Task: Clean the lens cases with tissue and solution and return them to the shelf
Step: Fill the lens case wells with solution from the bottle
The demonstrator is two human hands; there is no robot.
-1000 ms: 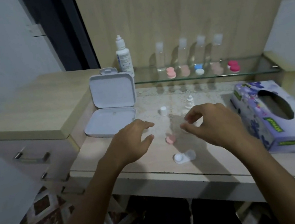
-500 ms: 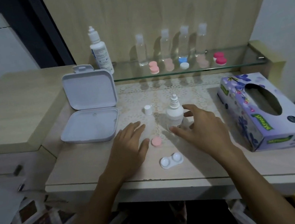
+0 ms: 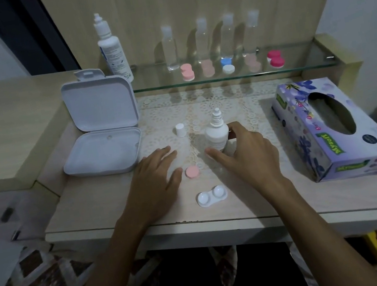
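Note:
An open white lens case [image 3: 212,195] lies near the table's front edge, its two wells uncovered. One pink cap [image 3: 192,172] lies just behind it, beside my left hand [image 3: 156,180], which rests flat on the table with straight fingers. My right hand [image 3: 247,155] curls its thumb and fingers round the base of a small white solution bottle [image 3: 217,133], which stands upright without its cap. The bottle's white cap [image 3: 180,129] stands to the left of it. A purple tissue box [image 3: 329,126] sits at the right.
A glass shelf [image 3: 299,66] at the back carries several coloured lens cases and clear bottles. A tall solution bottle [image 3: 112,50] stands at its left end. An open white plastic box [image 3: 103,132] sits left of my hands.
My right hand has moved forward from above the table and closed round the small bottle. My left hand has come down flat beside the pink cap.

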